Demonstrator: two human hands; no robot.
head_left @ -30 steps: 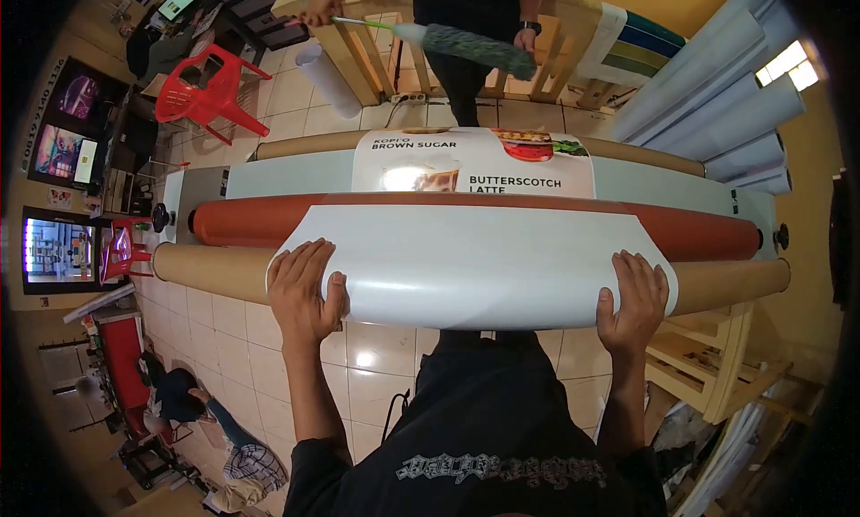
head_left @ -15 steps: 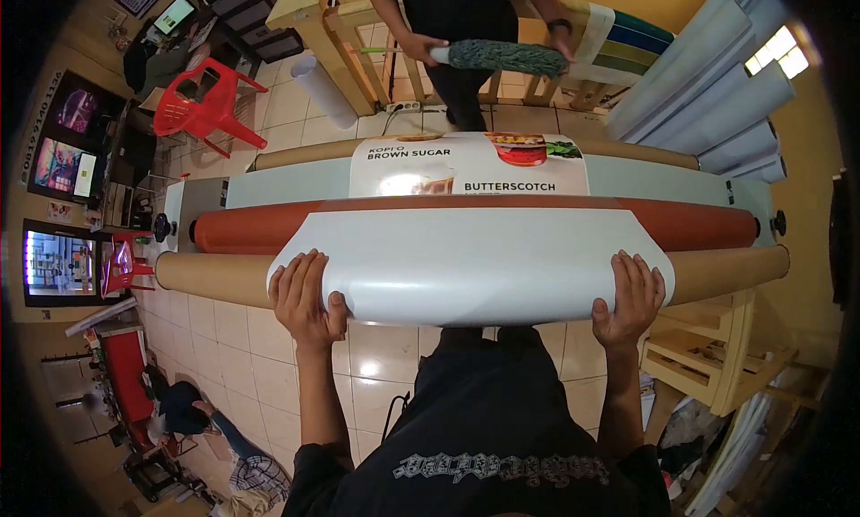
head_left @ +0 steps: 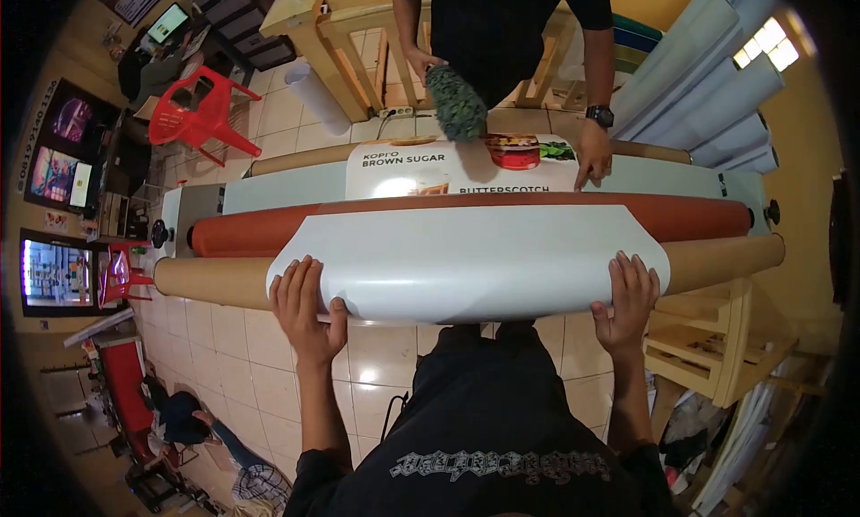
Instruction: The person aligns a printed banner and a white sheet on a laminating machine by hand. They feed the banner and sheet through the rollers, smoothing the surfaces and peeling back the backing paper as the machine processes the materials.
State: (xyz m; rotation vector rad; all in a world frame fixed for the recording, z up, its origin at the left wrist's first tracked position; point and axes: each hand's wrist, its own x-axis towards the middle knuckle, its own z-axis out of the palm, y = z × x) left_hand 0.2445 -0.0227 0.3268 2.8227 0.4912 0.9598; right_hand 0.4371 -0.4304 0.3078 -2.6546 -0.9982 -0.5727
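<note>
A glossy white sheet (head_left: 466, 262) drapes over a long brown cardboard tube (head_left: 219, 281) and reaches back to a red roller (head_left: 246, 236). My left hand (head_left: 306, 306) holds the sheet's left edge against the tube, fingers curved over it and thumb apart. At the right edge, my right hand (head_left: 627, 304) grips it the same way. Behind the roller, the printed part of the sheet (head_left: 403, 169) shows drink and burger pictures with lettering. Across the machine, a co-worker's hand holds a green fluffy duster (head_left: 457, 103) over the print; their other hand (head_left: 594, 154) touches near its right edge.
The laminating machine's pale bed (head_left: 287, 189) spans the view, with a black knob (head_left: 772, 212) at its right end. Large white rolls (head_left: 717, 105) lean at the back right. A red plastic chair (head_left: 202, 114) stands back left, and a wooden rack (head_left: 708, 347) is at right.
The co-worker has leaned in, swung the duster down over the print, and brought the other hand to the sheet's right side. My hands stay in place on the sheet.
</note>
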